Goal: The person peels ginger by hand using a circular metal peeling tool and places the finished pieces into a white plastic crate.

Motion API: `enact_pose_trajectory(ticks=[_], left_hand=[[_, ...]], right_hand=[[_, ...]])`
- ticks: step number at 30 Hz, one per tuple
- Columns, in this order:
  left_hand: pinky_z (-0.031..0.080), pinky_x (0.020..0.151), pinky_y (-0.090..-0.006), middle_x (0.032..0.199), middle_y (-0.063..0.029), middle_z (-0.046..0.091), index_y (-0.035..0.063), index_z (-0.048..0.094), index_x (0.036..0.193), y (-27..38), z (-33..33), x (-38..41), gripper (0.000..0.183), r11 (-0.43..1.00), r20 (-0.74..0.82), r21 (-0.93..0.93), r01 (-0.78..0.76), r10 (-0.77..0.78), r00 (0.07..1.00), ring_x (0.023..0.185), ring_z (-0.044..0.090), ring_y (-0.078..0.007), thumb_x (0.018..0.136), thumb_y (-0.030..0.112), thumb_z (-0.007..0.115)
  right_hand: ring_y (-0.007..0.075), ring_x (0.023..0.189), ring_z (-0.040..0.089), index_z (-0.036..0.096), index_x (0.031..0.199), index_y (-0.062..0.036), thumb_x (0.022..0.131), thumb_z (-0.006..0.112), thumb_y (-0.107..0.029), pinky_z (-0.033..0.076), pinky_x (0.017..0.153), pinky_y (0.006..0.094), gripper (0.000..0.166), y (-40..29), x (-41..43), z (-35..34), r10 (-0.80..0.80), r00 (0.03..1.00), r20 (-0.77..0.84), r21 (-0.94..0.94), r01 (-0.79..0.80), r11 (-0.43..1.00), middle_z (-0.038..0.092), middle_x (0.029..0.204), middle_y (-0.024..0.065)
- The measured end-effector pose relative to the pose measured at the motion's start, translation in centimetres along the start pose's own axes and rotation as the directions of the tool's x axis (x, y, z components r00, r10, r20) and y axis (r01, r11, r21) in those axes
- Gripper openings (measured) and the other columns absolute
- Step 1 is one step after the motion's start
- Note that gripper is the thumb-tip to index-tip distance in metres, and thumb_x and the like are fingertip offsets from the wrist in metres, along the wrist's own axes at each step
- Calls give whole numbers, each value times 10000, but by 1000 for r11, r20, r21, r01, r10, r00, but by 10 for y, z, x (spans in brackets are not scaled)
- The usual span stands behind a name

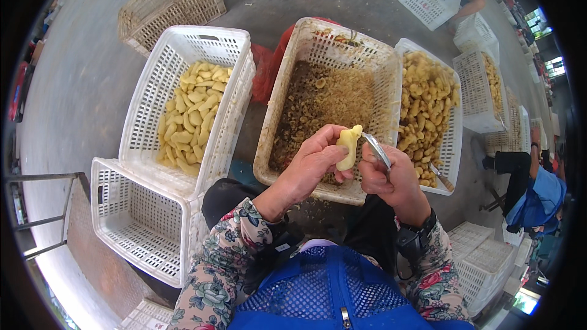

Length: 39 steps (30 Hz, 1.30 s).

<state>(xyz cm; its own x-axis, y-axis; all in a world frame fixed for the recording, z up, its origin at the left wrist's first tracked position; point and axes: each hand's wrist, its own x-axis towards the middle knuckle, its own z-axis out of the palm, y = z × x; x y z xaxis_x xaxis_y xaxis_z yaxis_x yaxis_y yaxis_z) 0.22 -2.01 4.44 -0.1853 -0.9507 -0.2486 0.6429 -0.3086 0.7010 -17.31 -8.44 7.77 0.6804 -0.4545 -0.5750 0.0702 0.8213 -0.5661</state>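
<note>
My left hand [314, 158] grips a pale, peeled piece of ginger root [348, 149] upright between thumb and fingers. Wrapped around a metal spoon [378, 150], my right hand [390, 174] has the spoon's tip close to the ginger's top knob; contact cannot be made out. Both hands are above the near part of a stained white plastic crate [337, 195] holding peel scraps [353, 94]. To the left, a white crate [149, 101] contains peeled ginger [192, 119]. Unpeeled ginger [426, 105] fills much of the right-hand crate [453, 146], where a wooden-handled tool [444, 179] lies near the front corner.
Another white crate [151, 224] stands at lower left, near a metal frame [46, 176]. Red netting [262, 73] lies between crates. Stacked crates [481, 266] and a seated person in blue [539, 197] are at right. A dirty crate [179, 7] stands behind.
</note>
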Motion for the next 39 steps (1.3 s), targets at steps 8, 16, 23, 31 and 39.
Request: enact_pose_trajectory(ticks=[8,16,23,31,39], left_hand=[[466,623,-223,931,-41,562,17,461,1200,2,3,-2,314,969,-57,248,-16,31,998,713,574,-99,896,98,471],[468,564,-224,799,-18,536,18,494,1172,-8,-1,1,309,871,-27,461,-166,201,979,648,528,-71,873,94,465],[457,544,-219,843,-61,598,13,486,1158,7,-8,3,298,995,-38,22,94,-93,995,653,611,-132,877,111,467],[459,551,-214,883,-57,606,18,482,1172,8,-5,3,312,988,15,-60,143,-143,990,661,618,-132,876,118,498],[455,555,-196,865,-43,599,33,491,1161,-1,-1,0,305,964,-19,262,38,-35,999,638,597,-96,865,108,498]], right_hand=[[79,321,224,455,781,-110,895,393,-191,181,337,247,153,4,2,-4,36,998,46,33,-37,999,342,462,6],[95,336,262,487,760,-92,883,443,-199,203,348,241,168,5,3,-9,136,990,27,54,-138,989,371,493,6],[36,597,425,563,877,-51,948,488,-334,320,493,195,301,3,-20,2,104,991,81,-802,3,597,462,690,-41],[8,555,363,526,853,-77,946,525,-244,273,470,177,191,-14,-32,2,-256,960,-112,-573,148,806,435,675,-74],[57,615,437,523,856,-17,917,548,-160,359,530,235,157,-27,1,8,-719,681,141,-939,323,121,517,690,17]])
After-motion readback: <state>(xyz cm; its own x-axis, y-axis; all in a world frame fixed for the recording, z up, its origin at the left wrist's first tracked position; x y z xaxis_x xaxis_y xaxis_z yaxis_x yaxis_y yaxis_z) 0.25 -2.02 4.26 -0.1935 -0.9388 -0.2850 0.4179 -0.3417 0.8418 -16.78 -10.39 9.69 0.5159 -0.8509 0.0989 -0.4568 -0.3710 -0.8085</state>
